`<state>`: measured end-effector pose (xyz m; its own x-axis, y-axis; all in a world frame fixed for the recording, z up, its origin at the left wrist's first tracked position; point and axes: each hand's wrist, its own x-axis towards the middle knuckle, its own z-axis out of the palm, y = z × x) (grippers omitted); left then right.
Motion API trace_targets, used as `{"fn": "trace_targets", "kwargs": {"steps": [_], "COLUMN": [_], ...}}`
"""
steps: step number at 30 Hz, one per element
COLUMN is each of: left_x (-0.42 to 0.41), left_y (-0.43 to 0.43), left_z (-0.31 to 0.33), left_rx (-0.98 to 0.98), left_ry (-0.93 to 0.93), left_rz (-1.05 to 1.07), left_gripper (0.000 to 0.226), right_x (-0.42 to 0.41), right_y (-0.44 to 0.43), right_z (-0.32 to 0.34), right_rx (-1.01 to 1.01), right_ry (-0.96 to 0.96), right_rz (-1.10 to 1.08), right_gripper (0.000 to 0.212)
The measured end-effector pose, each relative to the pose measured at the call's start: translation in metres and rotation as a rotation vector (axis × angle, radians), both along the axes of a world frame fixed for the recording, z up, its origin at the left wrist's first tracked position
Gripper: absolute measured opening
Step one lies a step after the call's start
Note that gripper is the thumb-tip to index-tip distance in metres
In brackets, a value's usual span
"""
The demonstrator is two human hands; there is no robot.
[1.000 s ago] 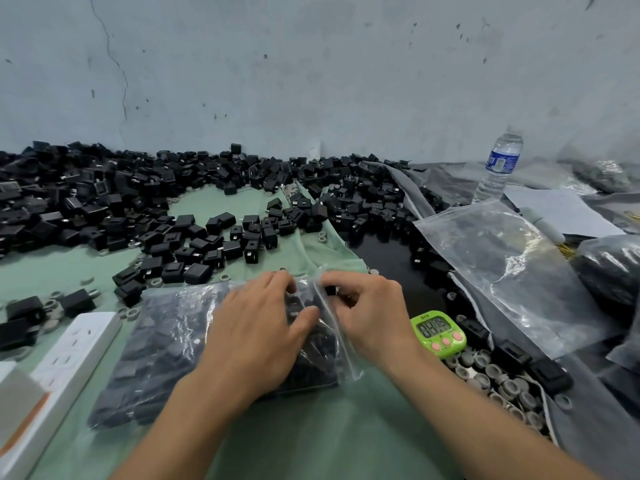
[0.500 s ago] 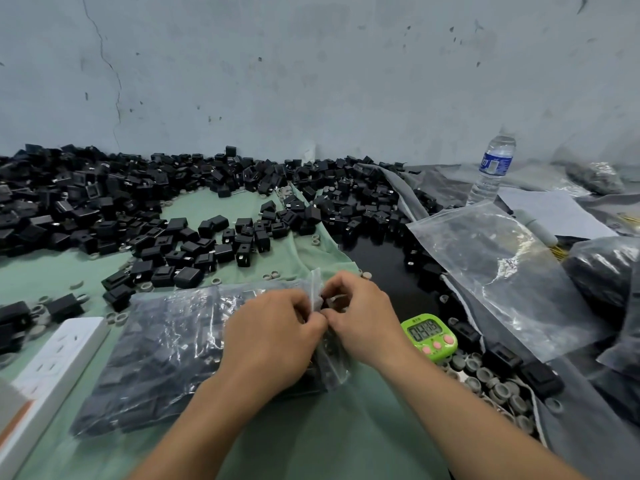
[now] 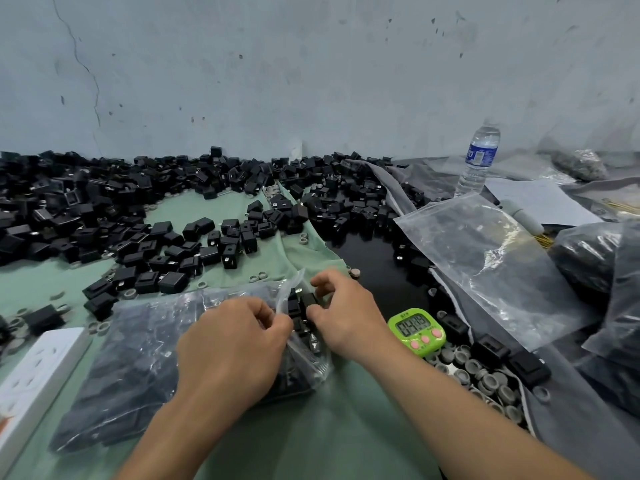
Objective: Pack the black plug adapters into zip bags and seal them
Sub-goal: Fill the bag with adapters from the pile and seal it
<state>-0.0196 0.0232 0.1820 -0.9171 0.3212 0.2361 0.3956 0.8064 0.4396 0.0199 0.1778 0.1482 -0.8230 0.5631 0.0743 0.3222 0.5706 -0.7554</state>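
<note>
Hands: left hand (image 3: 235,348) curled, pinching the open mouth of the zip bag (image 3: 138,358); right hand (image 3: 349,317) gripping a black adapter (image 3: 308,301) between thumb and fingers at that mouth. Bag: clear, unsealed, packed with dark adapters, lying flat on the bench (image 3: 329,427) under and left of the left hand.

My left grip (image 3: 232,344) pinches the open mouth of the stuffed zip bag (image 3: 145,358), which lies flat on the table (image 3: 346,427). My right grip (image 3: 346,313) holds one black plug adapter (image 3: 307,301) right at that mouth. The green timer (image 3: 417,330) is just beside my right wrist, and loose adapters (image 3: 104,209) are heaped beyond.
</note>
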Motion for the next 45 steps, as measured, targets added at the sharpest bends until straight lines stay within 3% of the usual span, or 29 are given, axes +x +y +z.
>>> {"fn": "trace_targets", "kwargs": {"steps": [4,9,13,15,18,23,27,33,37,39,42,45], "left_x": [0.001,0.004,0.005,0.004,0.005,0.006,0.007,0.013,0.017,0.016,0.007,-0.013], "left_y": [0.0,0.002,0.005,0.008,0.011,0.009,0.008,0.011,0.016,0.014,0.003,-0.012], "left_z": [0.0,0.002,0.0,0.0,0.002,0.004,0.004,0.003,-0.001,0.0,0.007,0.011], "left_rx": [0.01,0.045,0.119,0.23,0.367,0.483,0.505,0.519,0.401,0.341,0.228,0.203], "left_ry": [-0.037,-0.046,-0.108,-0.204,-0.295,-0.354,-0.379,-0.385,-0.258,-0.173,-0.057,0.085], "left_rz": [-0.003,-0.018,-0.082,-0.142,-0.186,-0.214,-0.231,-0.283,-0.297,-0.323,-0.311,-0.203], "left_gripper": [0.032,0.031,0.032,0.033,0.032,0.03,0.029,0.028,0.027,0.026,0.022,0.009], "right_x": [-0.001,-0.001,0.008,0.011,0.01,0.013,0.011,0.008,0.001,0.002,0.005,0.008], "right_y": [-0.002,-0.001,-0.003,-0.006,-0.009,-0.01,-0.006,-0.013,-0.024,-0.017,0.002,0.009], "right_z": [0.001,0.001,0.005,0.003,0.002,0.004,0.001,-0.004,-0.008,-0.009,-0.006,-0.008], "right_rx": [0.028,0.055,0.212,0.198,0.053,-0.338,-0.568,-0.598,-0.923,-0.854,-0.497,-0.42], "right_ry": [-0.084,0.11,0.075,0.132,0.255,0.263,0.292,0.263,0.267,0.215,0.242,0.204], "right_rz": [0.084,-0.114,0.115,0.166,0.145,0.267,0.216,0.209,0.207,0.241,0.311,0.346], "right_gripper": [0.024,0.012,0.018,0.02,0.024,0.031,0.036,0.018,0.005,0.011,0.011,0.006]}}
